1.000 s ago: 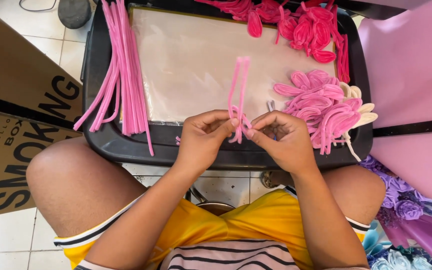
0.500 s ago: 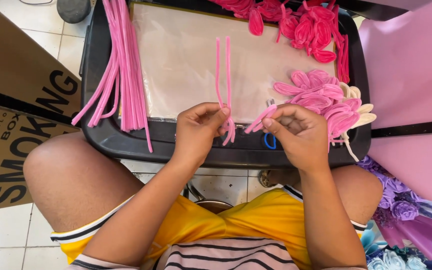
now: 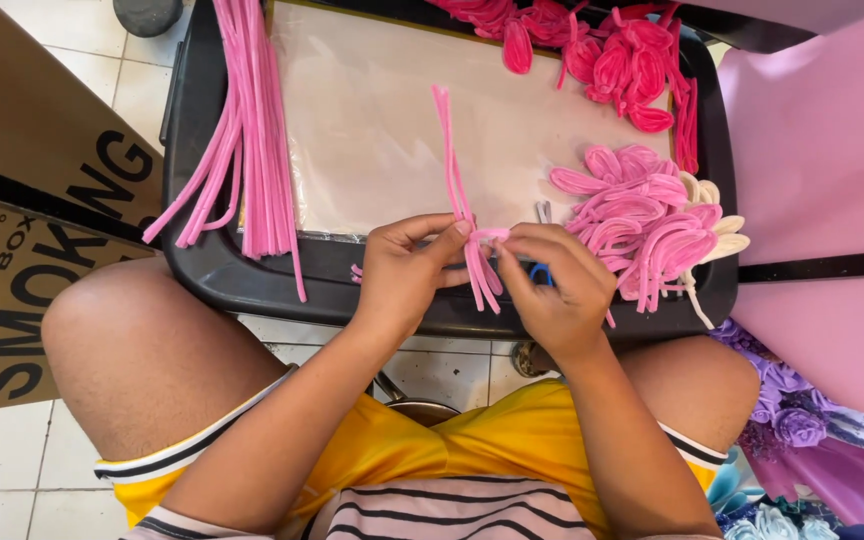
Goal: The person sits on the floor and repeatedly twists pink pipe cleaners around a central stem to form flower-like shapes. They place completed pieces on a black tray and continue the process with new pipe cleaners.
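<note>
Cardboard box [image 3: 22,200]: far left, on the tiled floor
Straight stems [image 3: 247,130]: loose pink bundle on the black tray's [image 3: 202,270] left edge
Left hand [image 3: 407,275]: fingers pinched shut on the pink pipe cleaners [image 3: 457,190]; these stand up over the tray's front rim
Right hand [image 3: 552,285]: fingertips closed on their bent lower part; touching the left
Looped petals [image 3: 642,225]: pink heap just right of the hands

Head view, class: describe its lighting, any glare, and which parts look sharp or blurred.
Head view: even, soft light with faint shadows; mild sheen on the clear sheet in the black tray; both hands, left and right, and the pink stems are sharp; edges bend slightly from the wide lens.
</note>
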